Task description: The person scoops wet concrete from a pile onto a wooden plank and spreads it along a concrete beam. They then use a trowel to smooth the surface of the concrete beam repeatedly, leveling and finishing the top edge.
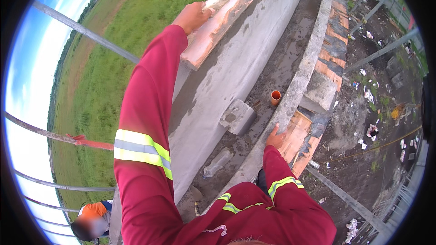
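Note:
My left hand [192, 17] is closed round the handle of a plasterer's float [217, 31], a flat rectangular board smeared with mortar. The float lies against the top of a grey plastered wall [245, 59], where the surface looks patchy and damp. Lower and to the right, my right hand [274, 139] rests on the rough edge of a curved concrete ledge [297, 88], its fingers stretched out. Between wall and ledge runs a wet, dirty channel [277, 50]. In it stand a concrete block [237, 117] and an orange pipe end [275, 98].
Worn wooden planks [329, 61] line the ledge's outer side, with debris-strewn ground far below. A clear plastic bottle [219, 162] lies in the channel. Metal scaffold poles [86, 31] cross both sides. Another person [93, 220] is at the lower left, by the grass field.

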A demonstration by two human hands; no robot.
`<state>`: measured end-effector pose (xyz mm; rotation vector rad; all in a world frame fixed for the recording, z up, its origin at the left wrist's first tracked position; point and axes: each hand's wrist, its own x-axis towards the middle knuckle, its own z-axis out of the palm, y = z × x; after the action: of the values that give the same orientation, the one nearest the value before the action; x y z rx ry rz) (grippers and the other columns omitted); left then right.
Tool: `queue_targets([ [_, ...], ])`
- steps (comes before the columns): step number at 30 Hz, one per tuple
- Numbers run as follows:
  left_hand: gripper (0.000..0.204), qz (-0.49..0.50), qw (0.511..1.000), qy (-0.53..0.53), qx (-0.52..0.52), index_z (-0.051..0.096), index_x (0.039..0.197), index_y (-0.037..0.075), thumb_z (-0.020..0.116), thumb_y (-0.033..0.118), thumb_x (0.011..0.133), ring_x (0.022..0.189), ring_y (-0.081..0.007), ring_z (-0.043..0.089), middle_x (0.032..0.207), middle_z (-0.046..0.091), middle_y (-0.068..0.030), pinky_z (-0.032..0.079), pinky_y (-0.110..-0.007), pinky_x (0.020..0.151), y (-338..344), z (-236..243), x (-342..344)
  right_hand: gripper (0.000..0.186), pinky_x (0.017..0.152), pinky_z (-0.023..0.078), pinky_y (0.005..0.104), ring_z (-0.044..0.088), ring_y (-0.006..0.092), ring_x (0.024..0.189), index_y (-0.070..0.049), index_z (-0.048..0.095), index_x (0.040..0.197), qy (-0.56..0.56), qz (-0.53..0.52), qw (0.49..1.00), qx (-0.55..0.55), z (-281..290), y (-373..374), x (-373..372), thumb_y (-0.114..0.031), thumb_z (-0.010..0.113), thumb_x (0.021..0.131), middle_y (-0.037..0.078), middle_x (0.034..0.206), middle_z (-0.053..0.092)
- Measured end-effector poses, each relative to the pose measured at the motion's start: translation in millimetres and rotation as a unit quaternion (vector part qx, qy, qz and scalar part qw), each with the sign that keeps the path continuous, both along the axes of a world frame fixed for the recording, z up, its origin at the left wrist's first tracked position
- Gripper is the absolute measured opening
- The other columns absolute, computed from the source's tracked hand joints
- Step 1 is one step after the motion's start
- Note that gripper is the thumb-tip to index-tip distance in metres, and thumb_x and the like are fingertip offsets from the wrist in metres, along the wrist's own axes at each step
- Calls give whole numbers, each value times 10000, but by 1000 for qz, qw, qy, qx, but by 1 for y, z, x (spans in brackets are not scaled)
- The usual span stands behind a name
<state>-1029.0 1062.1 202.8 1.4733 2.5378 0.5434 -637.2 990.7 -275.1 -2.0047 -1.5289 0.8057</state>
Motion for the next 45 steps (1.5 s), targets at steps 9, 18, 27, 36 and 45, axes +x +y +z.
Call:
queue_targets([
  [9,459,14,1000,0,-18,600,1047,-87,577,370,1011,501,-251,597,672,611,-148,502,-405,501,7,-17,-12,784,1018,463,493,592,443,1199,28,481,1412,-31,1,999,-13,7,2,-3,-614,525,965,289,1346,581],
  [18,547,39,997,-5,-63,540,1227,-107,553,405,1035,576,-249,624,778,662,-203,523,-416,542,-66,-10,18,778,1012,459,506,572,452,1223,9,461,1433,-10,12,1000,-25,10,1,0,-606,537,963,278,1386,555],
  [27,417,37,998,5,45,607,1074,-41,559,372,1036,574,-188,565,741,587,-112,478,-365,577,-132,22,26,786,998,469,525,590,453,1197,0,453,1445,4,0,1000,6,3,1,-1,-620,516,967,265,1374,567],
  [36,466,31,997,47,-53,641,1156,-62,586,374,1001,670,-303,712,856,717,-239,554,-438,605,6,-18,1,926,884,511,546,643,467,1086,31,435,1448,-76,17,994,-83,5,5,3,-743,423,941,323,1299,592],
  [45,395,84,996,0,-19,619,1077,-36,579,349,994,859,-443,671,880,688,-262,509,-532,784,-201,-14,76,1131,809,566,555,683,501,964,142,395,1399,-89,62,991,-83,2,9,2,-861,304,884,374,1056,667],
])
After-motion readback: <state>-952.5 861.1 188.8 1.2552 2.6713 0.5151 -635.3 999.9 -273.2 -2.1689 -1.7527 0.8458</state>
